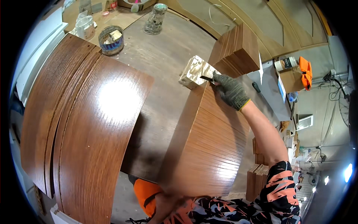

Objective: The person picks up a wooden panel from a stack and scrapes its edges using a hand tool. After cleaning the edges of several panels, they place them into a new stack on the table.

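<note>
My right hand [233, 91], in a grey knit glove with a yellow cuff, is closed around a small dark flat blade [206, 78] that looks like a putty knife. The blade's tip is at the edge of a pale block [195, 71] smeared with cream and brown patches. That block sits at the far end of a tightly packed stack of brown wood-grain boards [209, 142], their edges facing up as many thin lines. The glove is just above the stack's far right corner. My left hand does not show; an orange and dark blurred shape is at the lower edge.
Large glossy brown panels [93, 130] lie at left. Another board stack [238, 50] stands behind the block. A round tin [111, 40], a stained cup [155, 19] and a jar [85, 27] stand at the far left. A dark-handled tool [256, 87] lies at right.
</note>
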Tool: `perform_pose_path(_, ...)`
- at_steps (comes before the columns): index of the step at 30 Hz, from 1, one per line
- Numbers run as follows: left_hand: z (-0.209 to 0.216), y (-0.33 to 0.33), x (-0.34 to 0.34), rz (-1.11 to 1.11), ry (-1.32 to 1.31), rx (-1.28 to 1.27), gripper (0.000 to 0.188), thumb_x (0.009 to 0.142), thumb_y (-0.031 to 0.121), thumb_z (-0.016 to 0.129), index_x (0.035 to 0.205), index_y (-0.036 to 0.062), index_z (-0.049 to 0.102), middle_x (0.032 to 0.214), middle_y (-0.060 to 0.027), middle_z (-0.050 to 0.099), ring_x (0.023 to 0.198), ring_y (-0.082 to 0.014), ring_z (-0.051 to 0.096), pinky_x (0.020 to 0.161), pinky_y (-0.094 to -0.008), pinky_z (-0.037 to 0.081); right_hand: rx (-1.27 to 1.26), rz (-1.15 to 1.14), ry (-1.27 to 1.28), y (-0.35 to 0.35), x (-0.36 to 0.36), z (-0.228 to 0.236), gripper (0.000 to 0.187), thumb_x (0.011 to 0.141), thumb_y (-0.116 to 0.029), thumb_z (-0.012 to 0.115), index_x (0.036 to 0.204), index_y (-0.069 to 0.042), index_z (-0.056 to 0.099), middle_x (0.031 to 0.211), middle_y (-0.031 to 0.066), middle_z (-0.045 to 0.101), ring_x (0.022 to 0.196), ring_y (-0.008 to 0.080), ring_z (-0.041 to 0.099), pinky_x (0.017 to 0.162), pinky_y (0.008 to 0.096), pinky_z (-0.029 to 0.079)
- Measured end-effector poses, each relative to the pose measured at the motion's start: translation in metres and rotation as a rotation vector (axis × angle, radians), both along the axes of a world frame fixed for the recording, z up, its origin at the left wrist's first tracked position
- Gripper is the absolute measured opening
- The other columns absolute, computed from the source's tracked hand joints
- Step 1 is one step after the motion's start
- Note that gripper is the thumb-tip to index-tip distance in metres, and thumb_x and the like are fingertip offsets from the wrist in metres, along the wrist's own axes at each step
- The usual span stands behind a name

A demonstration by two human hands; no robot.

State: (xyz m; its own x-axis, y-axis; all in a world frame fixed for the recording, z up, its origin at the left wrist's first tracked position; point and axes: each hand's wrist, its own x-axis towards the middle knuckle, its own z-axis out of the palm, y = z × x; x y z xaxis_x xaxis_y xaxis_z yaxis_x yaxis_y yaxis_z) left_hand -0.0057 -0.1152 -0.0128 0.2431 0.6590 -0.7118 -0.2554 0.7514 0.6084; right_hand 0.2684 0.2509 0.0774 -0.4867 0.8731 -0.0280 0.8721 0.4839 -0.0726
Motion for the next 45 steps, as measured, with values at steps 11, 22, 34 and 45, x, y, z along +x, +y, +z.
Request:
perform_pose_path(11, -0.003, -0.005, 0.000, -0.004, -0.032, -0.018, 0.024, 0.088, 0.009, 0.075, 0.074, -0.0068, 0.065, 0.065, -0.0064, 0.067, 0.056, -0.0079, 0.059, 0.048, -0.0257, 0.044, -0.112, 0.048, -0.259, -0.005, -0.032, 0.021, 0.021, 0.082, -0.012, 0.063, 0.102, -0.009, 0.058, 0.099, 0.0141, 0.068, 0.093, 0.0324, 0.067, 0.075, 0.0435, 0.054)
perform_pose_path(22, -0.024, -0.018, 0.007, 0.026, -0.037, 0.083, 0.019, 0.083, 0.003, 0.077, 0.094, -0.0089, 0.066, 0.090, -0.0134, 0.073, 0.078, -0.0151, 0.068, 0.068, -0.0275, 0.055, -0.087, 0.159, -0.234, -0.029, -0.044, 0.030, 0.028, 0.080, -0.017, 0.064, 0.107, -0.010, 0.060, 0.075, 0.0135, 0.066, 0.069, 0.0338, 0.067, 0.059, 0.0449, 0.053)
perform_pose_path(34, -0.006, -0.004, 0.004, 0.088, -0.057, 0.166, 0.020, 0.085, 0.009, 0.073, 0.097, -0.0063, 0.066, 0.086, -0.0102, 0.073, 0.077, -0.0153, 0.071, 0.068, -0.0288, 0.057, -0.281, 0.202, -0.116, -0.048, -0.071, 0.037, 0.025, 0.083, -0.014, 0.064, 0.107, -0.006, 0.064, 0.088, 0.0130, 0.066, 0.075, 0.0296, 0.067, 0.063, 0.0427, 0.053)
perform_pose_path(45, -0.004, -0.002, 0.000, 0.109, -0.038, 0.126, 0.025, 0.081, 0.006, 0.077, 0.099, -0.0074, 0.065, 0.093, -0.0105, 0.073, 0.082, -0.0150, 0.069, 0.073, -0.0282, 0.056, -0.247, 0.147, 0.029, -0.052, -0.078, 0.040, 0.046, 0.080, -0.011, 0.063, 0.126, -0.015, 0.063, 0.097, 0.0139, 0.070, 0.084, 0.0317, 0.069, 0.076, 0.0412, 0.056)
